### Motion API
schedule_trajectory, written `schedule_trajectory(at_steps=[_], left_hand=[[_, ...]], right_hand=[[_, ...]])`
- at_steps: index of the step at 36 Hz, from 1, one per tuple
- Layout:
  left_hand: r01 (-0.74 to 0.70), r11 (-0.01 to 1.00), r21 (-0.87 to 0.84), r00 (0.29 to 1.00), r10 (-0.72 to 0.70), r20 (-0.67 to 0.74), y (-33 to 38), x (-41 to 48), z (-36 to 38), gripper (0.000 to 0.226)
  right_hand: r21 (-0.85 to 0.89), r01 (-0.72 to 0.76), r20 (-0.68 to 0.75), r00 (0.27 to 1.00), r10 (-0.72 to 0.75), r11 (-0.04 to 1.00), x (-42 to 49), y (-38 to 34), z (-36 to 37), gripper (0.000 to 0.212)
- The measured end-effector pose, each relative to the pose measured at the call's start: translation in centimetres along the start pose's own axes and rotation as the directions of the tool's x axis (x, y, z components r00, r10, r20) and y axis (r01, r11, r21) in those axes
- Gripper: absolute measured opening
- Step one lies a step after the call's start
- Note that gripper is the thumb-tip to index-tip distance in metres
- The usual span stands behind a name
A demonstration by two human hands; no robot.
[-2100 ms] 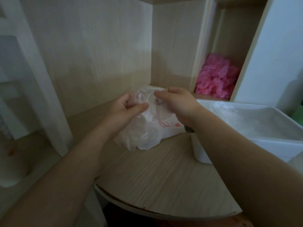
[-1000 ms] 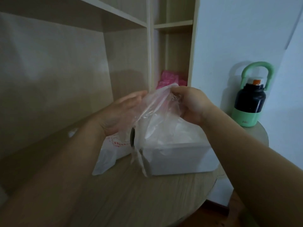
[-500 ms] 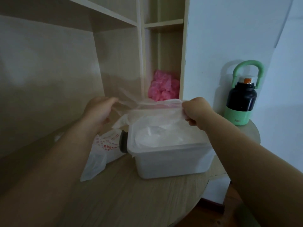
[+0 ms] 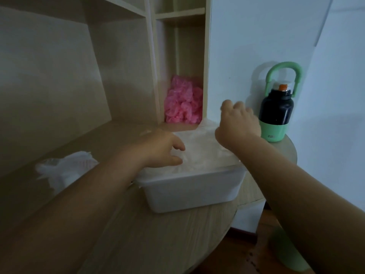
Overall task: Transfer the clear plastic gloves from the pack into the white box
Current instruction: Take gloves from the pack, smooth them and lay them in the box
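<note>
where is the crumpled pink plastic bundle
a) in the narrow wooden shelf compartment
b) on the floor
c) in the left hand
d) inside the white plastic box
a: the crumpled pink plastic bundle sits in the narrow wooden shelf compartment, behind the white plastic box.

- The left hand (image 4: 160,149) is extended from 8 o'clock, palm down, fingers loosely spread.
- The right hand (image 4: 238,123) is reached in from 4 o'clock, held higher, fingers bent away.
</note>
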State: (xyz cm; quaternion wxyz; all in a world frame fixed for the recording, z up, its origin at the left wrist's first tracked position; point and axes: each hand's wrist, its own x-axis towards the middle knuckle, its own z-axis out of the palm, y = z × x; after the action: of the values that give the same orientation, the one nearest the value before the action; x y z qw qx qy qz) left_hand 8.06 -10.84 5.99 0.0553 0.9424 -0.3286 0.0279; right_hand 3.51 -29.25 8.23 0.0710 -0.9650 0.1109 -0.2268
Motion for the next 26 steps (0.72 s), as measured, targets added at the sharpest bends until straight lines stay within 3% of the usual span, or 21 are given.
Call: schedule_trajectory(at_steps=[2,4,7,10,12,15,18,20,22,26], left_hand=[[-0.005,0.999,0.039,1.0,0.005,-0.019,-0.2,0.8,0.4,0.048],[0.002,0.997,0.078,0.999,0.0,-0.033,-0.6,1.6,0.8,0.053],[0.026,0.982,0.188,1.0,-0.028,0.007,-0.8,2.3,0.9,0.07],[0.072,0.993,0.096,0.992,-0.081,0.096,-0.5,2.5,0.8,0.083],[0.081,0.994,0.067,0.977,-0.092,0.192,-0.4,2.6,1.0,0.07],[0.184,0.981,-0.06,0.921,-0.151,0.359,-0.1,2.7,1.2,0.028],[0.201,0.978,-0.052,0.868,-0.153,0.473,0.4,2.4,1.1,0.03],[0.132,0.991,-0.001,0.877,-0.116,0.467,0.1,2.4,1.1,0.03],[0.075,0.997,-0.002,0.925,-0.069,0.373,-0.2,2.0,0.9,0.032],[0.025,0.999,-0.04,0.991,-0.02,0.136,-0.6,0.8,0.2,0.048]], right_hand=[[0.072,0.139,0.006,0.99,-0.14,0.988,0.2,-0.5,0.0,0.026],[0.159,0.209,0.132,0.964,-0.23,0.965,0.4,-1.0,0.3,0.016],[0.081,0.256,0.38,0.885,-0.268,0.963,0.8,-1.4,1.6,0.031],[0.044,0.24,0.511,0.828,-0.228,0.97,1.3,-1.1,2.7,0.047],[0.039,0.232,0.624,0.754,-0.205,0.972,1.6,-0.9,3.4,0.064],[-0.045,0.281,0.745,0.648,-0.154,0.959,1.8,-0.8,4.2,0.082],[-0.121,0.338,0.804,0.585,-0.108,0.933,1.6,-0.7,3.9,0.075],[-0.116,0.349,0.811,0.574,-0.115,0.93,1.5,-0.6,3.1,0.067],[-0.067,0.309,0.79,0.597,-0.138,0.949,1.6,-0.6,2.5,0.059],[-0.007,0.316,0.632,0.737,-0.24,0.949,1.9,-1.1,1.8,0.05]])
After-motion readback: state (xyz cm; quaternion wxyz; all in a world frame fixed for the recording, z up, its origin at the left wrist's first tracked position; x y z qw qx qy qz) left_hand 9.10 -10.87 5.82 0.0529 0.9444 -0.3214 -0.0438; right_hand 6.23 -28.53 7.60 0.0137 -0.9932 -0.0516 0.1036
